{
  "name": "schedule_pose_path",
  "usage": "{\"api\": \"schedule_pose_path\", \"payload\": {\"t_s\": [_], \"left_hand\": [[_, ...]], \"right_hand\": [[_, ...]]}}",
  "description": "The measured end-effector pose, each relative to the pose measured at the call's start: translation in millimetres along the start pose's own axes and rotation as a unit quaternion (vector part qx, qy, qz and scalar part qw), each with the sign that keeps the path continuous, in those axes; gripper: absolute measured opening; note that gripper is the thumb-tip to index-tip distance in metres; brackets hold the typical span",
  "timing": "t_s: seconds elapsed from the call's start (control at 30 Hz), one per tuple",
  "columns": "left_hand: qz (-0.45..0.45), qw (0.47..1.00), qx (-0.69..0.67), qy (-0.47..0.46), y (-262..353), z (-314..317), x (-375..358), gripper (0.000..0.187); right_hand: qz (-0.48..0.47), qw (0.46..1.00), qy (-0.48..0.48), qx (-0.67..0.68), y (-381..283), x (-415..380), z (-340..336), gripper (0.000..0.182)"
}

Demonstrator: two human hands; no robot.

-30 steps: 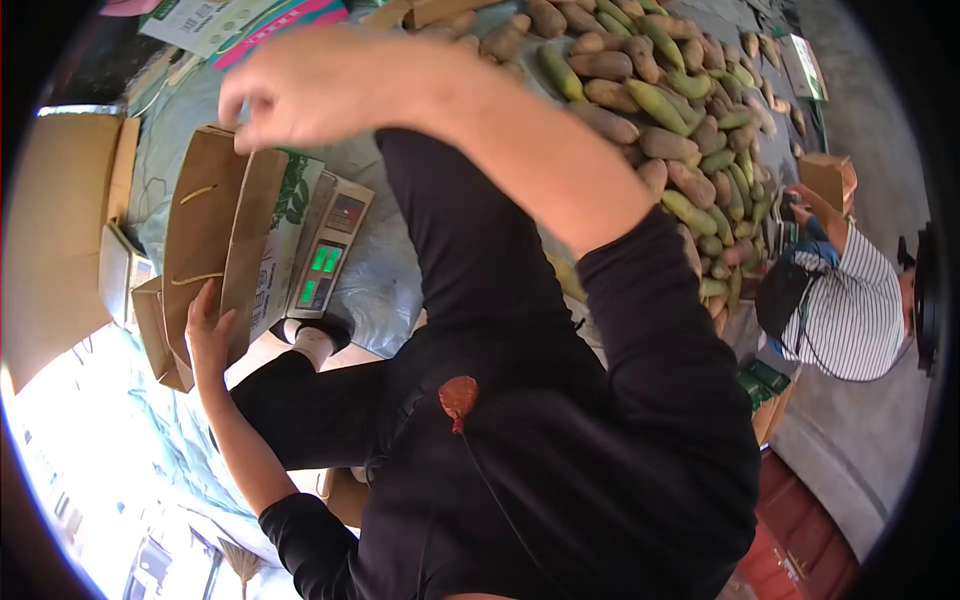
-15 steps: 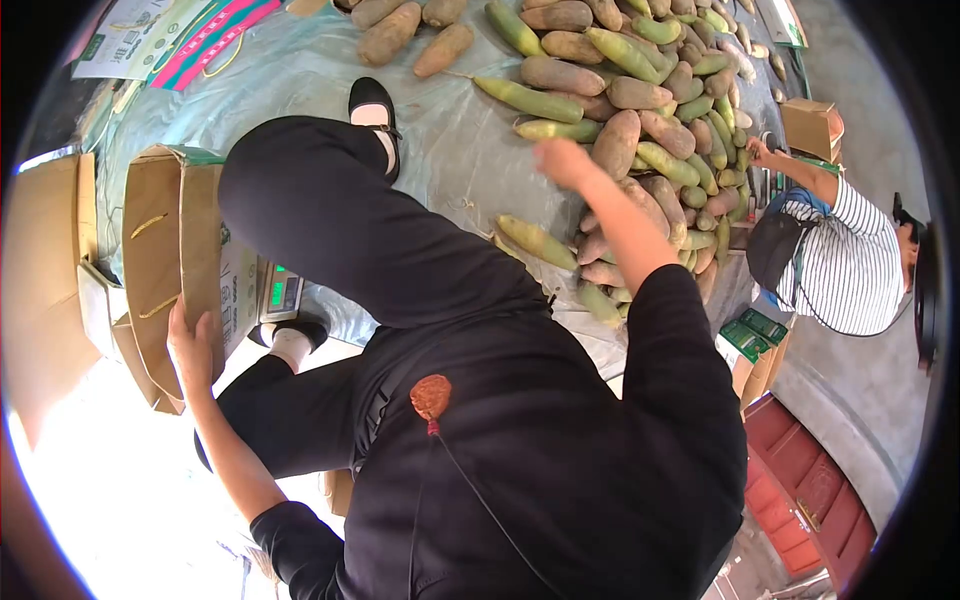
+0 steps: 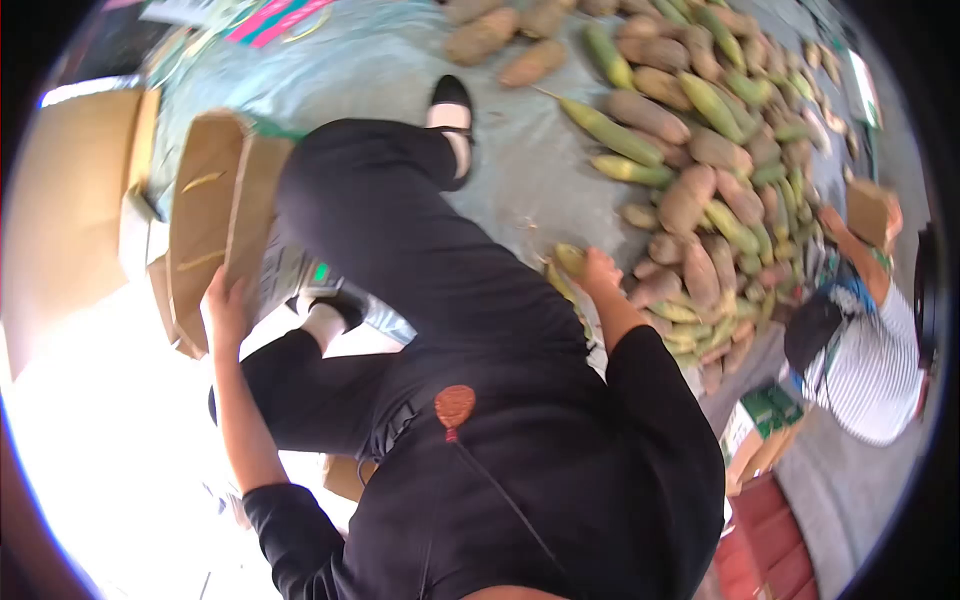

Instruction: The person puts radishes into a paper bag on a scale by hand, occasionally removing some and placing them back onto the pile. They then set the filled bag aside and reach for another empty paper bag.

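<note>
Our right grip (image 3: pixel 601 275) is wrapped round a green radish (image 3: pixel 569 260) left of the pile (image 3: pixel 718 150); our left grip (image 3: pixel 226 308) touches the carton (image 3: pixel 207 222), likely steadying it, though whether it clamps we cannot tell.

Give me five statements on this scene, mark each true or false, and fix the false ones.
1. The left hand is at the brown paper bag. True.
2. The right hand is inside the bag. False: it is at a greenish vegetable by the pile; blur hides whether its grip has closed.
3. A person in a striped top is at the right of the view. True.
4. The pile is all green. False: reddish-brown vegetables lie among the green ones.
5. A lit green display shows beside the bag. True.
</note>
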State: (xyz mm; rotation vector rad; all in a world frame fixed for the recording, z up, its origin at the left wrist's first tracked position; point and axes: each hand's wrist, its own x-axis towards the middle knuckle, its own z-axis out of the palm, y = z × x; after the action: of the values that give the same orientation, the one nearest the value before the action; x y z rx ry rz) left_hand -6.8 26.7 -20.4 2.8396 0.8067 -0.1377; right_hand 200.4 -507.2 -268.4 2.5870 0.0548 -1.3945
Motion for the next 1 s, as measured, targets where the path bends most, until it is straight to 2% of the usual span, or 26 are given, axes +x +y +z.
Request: {"api": "schedule_pose_path", "payload": {"t_s": [0.03,0.1,0.17,0.23,0.27,0.3,0.33,0.37,0.4,0.47,0.6,0.7,0.73,0.77,0.87,0.93,1.0], "left_hand": [[0.014,1.000,0.022,0.010,-8,3,-1,0.031],[-0.130,0.985,-0.117,-0.005,12,-5,5,0.029],[-0.152,0.980,-0.127,-0.010,11,-6,7,0.028],[-0.168,0.975,-0.141,-0.019,13,-8,4,0.027],[-0.153,0.976,-0.152,-0.009,16,-9,3,0.027],[-0.136,0.977,-0.163,0.001,21,-10,4,0.027],[-0.135,0.975,-0.175,-0.004,25,-13,4,0.027],[-0.141,0.974,-0.180,0.001,24,-12,3,0.027],[-0.136,0.974,-0.181,0.000,22,-12,2,0.026],[-0.135,0.973,-0.186,0.005,22,-12,1,0.026],[-0.108,0.980,-0.164,0.009,14,-7,-3,0.027],[-0.109,0.981,-0.161,0.009,10,-4,-5,0.029],[-0.106,0.981,-0.159,0.014,10,-3,-6,0.028],[-0.103,0.982,-0.157,0.018,11,-3,-6,0.027],[-0.118,0.980,-0.162,0.003,21,-13,-6,0.025],[-0.115,0.982,-0.151,0.005,23,-14,-7,0.024],[-0.110,0.983,-0.149,0.013,21,-12,-8,0.024]], "right_hand": [[-0.005,1.000,0.001,0.006,0,1,1,0.066],[-0.008,1.000,-0.005,0.010,-2,3,-3,0.067],[-0.018,1.000,-0.009,0.001,-2,3,-11,0.068],[-0.026,0.998,0.016,0.054,4,5,-18,0.071],[-0.047,0.992,0.037,0.110,10,11,-21,0.063],[-0.053,0.992,0.041,0.104,17,28,-19,0.063],[-0.103,0.963,0.066,0.240,27,52,-12,0.060],[-0.152,0.912,0.088,0.370,30,64,-12,0.058],[-0.182,0.893,0.116,0.395,22,59,-36,0.053],[-0.234,0.813,0.106,0.522,-18,9,-110,0.051],[-0.334,0.777,0.159,0.509,-69,-13,-219,0.048],[-0.455,0.728,0.195,0.474,-124,-85,-309,0.057],[-0.469,0.723,0.195,0.468,-141,-107,-332,0.057],[-0.532,0.671,0.214,0.470,-160,-120,-351,0.057],[-0.651,0.600,0.200,0.420,-216,-195,-397,0.046],[-0.711,0.582,0.173,0.355,-251,-235,-411,0.053],[-0.742,0.519,0.087,0.416,-297,-294,-398,0.054]]}}
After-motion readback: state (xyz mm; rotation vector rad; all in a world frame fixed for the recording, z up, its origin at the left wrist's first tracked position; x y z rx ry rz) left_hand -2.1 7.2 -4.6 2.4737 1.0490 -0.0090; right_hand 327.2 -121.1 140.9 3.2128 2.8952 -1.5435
